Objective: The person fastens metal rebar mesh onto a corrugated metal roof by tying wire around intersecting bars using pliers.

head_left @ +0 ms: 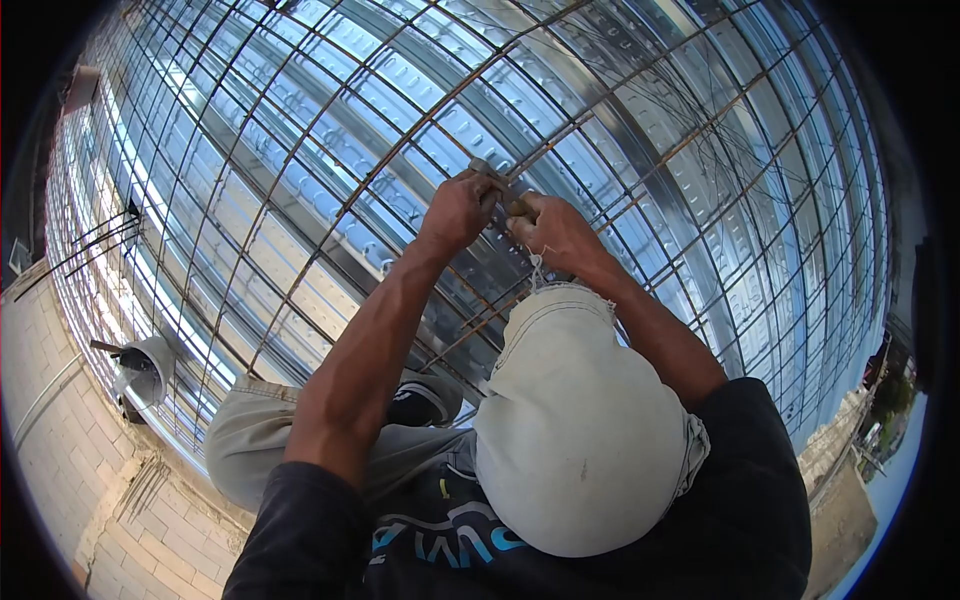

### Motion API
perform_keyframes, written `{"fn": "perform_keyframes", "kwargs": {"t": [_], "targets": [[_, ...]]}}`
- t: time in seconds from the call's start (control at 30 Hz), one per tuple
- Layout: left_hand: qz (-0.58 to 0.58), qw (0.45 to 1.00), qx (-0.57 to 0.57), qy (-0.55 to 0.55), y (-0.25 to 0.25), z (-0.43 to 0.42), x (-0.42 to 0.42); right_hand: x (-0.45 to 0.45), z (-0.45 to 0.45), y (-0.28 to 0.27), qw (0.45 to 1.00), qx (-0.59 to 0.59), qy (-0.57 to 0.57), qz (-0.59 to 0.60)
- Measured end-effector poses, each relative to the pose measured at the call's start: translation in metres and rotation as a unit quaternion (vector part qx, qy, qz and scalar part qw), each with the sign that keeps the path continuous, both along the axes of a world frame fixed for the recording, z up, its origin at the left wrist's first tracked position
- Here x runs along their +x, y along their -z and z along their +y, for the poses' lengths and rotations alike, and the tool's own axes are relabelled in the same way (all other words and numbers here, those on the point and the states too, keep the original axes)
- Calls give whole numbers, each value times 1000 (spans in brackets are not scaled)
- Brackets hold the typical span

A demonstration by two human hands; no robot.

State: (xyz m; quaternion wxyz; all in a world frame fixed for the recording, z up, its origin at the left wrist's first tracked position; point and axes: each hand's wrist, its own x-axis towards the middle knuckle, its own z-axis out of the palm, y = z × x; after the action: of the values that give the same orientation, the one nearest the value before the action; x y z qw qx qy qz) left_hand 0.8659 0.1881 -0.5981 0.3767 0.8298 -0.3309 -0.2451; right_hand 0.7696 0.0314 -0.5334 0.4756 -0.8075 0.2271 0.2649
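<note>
My left hand (460,212) is closed, its fingers curled at the steel mesh. A small grey piece (484,167) shows just past its fingertips; its kind is unclear. Close beside it, my right hand (553,233) is also closed, thumb and fingers pinched together. What lies between its fingers is hidden. Both hands meet over the rusty rebar mesh (345,208), near a crossing of bars. Beneath the bars lies shiny corrugated metal decking (290,240). My knee in pale trousers (590,420) rises just below the right hand.
Thin loose wires (715,130) lie over the mesh at the upper right. A grey pipe end (148,370) stands by the deck's left edge, with short bars (105,240) sticking out above it. Block paving or wall (65,350) borders the lower left.
</note>
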Motion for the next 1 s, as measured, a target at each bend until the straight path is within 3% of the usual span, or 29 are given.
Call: {"fn": "perform_keyframes", "kwargs": {"t": [0.17,0.27,0.37,0.47,0.7,1.0], "targets": [[37,998,-32,-50,8,-8,-4,-28,7,20,998,-56,-1,-19],[8,999,33,-43,6,-12,-4,-9,10,5,998,-57,-9,-14],[12,1000,-12,14,-1,-7,4,14,-6,4,997,-74,-16,-31],[-1,1000,-18,-14,3,-10,0,30,-21,15,988,-134,2,-75],[-53,999,4,-13,5,-15,-11,37,-32,40,972,-231,27,-19],[-54,998,19,-1,8,-16,-11,9,-24,34,981,-190,-10,46]]}}
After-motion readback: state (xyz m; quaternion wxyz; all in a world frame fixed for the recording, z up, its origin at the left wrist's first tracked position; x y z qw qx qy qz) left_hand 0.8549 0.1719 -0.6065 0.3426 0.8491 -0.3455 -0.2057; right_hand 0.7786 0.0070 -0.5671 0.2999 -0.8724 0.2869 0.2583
